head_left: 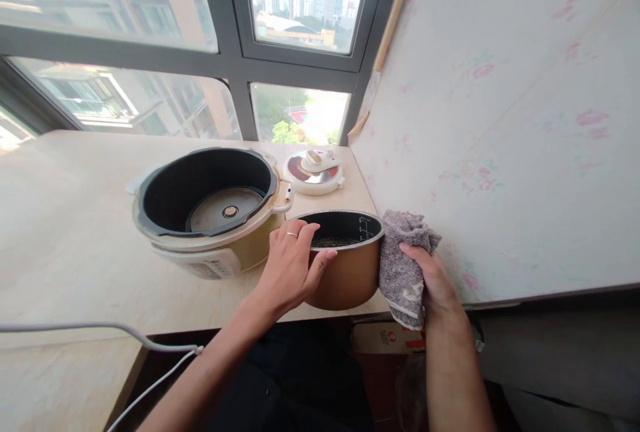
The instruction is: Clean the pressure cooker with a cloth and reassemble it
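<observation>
A brown inner pot (pixel 345 282) with a dark inside and white level marks stands upright near the front edge of the counter. My left hand (pixel 295 259) is at its left rim, index finger over the edge and thumb at the front wall, gripping it. Bunched in my right hand (pixel 435 279) is a grey speckled cloth (pixel 403 265), which lies against the pot's right outer side. My right thumb shows on the cloth; the other fingers are mostly hidden. Left of the pot sits the pressure cooker body (pixel 260 249), uncovered, with a metal plate inside.
Behind the pot lies the cooker lid (pixel 317 175). A papered wall (pixel 525 119) rises close on the right, and windows (pixel 300 5) stand behind the counter (pixel 65 219). A white cable (pixel 125 329) crosses the left front. Below the edge is a cardboard box (pixel 370 337).
</observation>
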Demonstrator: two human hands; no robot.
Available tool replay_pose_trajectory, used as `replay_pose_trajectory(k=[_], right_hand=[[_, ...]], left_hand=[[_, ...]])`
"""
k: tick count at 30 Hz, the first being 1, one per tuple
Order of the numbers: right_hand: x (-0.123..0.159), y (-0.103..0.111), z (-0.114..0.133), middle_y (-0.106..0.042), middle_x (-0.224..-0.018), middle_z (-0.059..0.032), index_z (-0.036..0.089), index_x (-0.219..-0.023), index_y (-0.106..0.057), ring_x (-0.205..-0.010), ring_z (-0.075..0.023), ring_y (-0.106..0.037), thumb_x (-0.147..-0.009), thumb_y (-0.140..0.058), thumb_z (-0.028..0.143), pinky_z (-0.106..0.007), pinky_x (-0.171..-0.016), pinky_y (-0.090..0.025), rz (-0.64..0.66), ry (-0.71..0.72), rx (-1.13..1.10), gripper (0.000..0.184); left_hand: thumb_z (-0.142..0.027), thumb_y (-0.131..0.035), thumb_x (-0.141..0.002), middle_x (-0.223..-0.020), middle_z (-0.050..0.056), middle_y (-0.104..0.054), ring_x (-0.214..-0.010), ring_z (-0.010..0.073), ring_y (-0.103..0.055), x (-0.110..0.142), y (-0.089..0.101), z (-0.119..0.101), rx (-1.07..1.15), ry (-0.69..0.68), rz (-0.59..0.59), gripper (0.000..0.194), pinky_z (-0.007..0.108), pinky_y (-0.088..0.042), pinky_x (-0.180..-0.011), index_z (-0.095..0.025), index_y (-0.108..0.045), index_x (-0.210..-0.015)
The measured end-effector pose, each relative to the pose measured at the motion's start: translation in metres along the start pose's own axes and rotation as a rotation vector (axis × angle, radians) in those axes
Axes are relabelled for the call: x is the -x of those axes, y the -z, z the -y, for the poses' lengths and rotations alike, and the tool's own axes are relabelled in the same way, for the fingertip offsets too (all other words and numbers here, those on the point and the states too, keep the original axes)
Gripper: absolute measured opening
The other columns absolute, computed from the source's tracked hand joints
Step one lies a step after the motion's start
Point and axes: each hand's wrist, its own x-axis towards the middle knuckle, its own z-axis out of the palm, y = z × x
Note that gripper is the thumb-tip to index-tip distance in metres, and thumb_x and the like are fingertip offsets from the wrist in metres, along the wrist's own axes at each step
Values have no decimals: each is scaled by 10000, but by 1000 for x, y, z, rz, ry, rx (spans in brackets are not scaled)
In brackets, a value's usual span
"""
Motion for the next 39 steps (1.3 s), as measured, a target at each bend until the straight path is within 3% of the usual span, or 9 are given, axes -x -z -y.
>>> replay_pose_trajectory(k=[4, 8, 13, 18, 22, 29, 31, 35, 39], right_hand=[[3, -1, -2, -771, -884, -62, 205, -1031, -669, -829, -316, -736, -652, -825, 459, -417, -727, -599, -1, 19, -32, 482], [9, -8, -2, -777, -927, -72, 202, -1035, -680, -872, -321, -740, -669, -825, 451, -424, -767, -605, 23, 59, -24, 465], [19, -17, -6, -778, -986, -90, 198, -1049, -702, -942, -335, -737, -673, -834, 437, -430, -813, -604, 40, 121, -5, 465], [29, -11, -15, -758, -1101, -107, 194, -1089, -691, -1053, -335, -711, -727, -824, 441, -453, -935, -574, 23, 175, 19, 458], [50, -15, -26, -689, -1257, -121, 213, -1237, -631, -1188, -319, -642, -798, -771, 409, -465, -1064, -491, -41, 414, 285, 501], [88, -56, -38, -628, -1296, -167, 208, -1433, -481, -1197, -326, -631, -822, -725, 266, -479, -1010, -524, -118, 917, 539, 661], [82, -55, -34, -631, -1300, -162, 208, -1411, -517, -1217, -332, -619, -806, -732, 262, -486, -1041, -500, -117, 902, 510, 644], [49, -31, -20, -705, -1145, -102, 209, -1177, -663, -1100, -304, -662, -752, -761, 286, -440, -1021, -497, -118, 639, 329, 443], [2, -5, -8, -741, -1043, -66, 227, -1049, -703, -1051, -292, -687, -654, -813, 327, -406, -1000, -518, 67, 436, 135, 423]], left_hand=[[-586, -363, -1021, -1139, 150, -633, -1073, 306, -580, -3, 7, -11, -19, -4, 99, 559, 459, -426, -912, -147, -614, -1259], [-453, -374, -1036, -911, 105, -688, -894, 269, -628, -9, 10, -26, -116, -49, 146, 423, 413, -390, -793, -175, -692, -1057], [-448, -455, -1001, -597, 72, -634, -573, 195, -567, -13, -7, -46, -223, -78, -26, 471, 351, -232, -594, -185, -631, -652], [-443, -556, -943, -464, 43, -563, -444, 156, -489, -16, -24, -61, -250, -106, -196, 506, 336, -144, -550, -189, -574, -505], [-416, -575, -945, -416, 24, -515, -418, 120, -430, -19, -27, -58, -217, -114, -306, 566, 322, -173, -539, -187, -539, -428], [-314, -514, -1002, -375, -33, -299, -392, 65, -235, -19, -27, -39, -6, -65, -458, 671, 290, -200, -494, -156, -364, -367], [-307, -514, -999, -403, -38, -269, -406, 58, -228, -18, -25, -35, 89, -66, -451, 660, 283, -206, -488, -152, -320, -388], [-296, -520, -991, -433, -40, -230, -417, 51, -224, -16, -22, -23, 268, -60, -477, 648, 282, -211, -482, -148, -265, -415], [-360, -494, -1005, -411, -33, -273, -399, 59, -261, -16, -22, -4, 413, -41, -474, 656, 279, -237, -468, -163, -336, -400]])
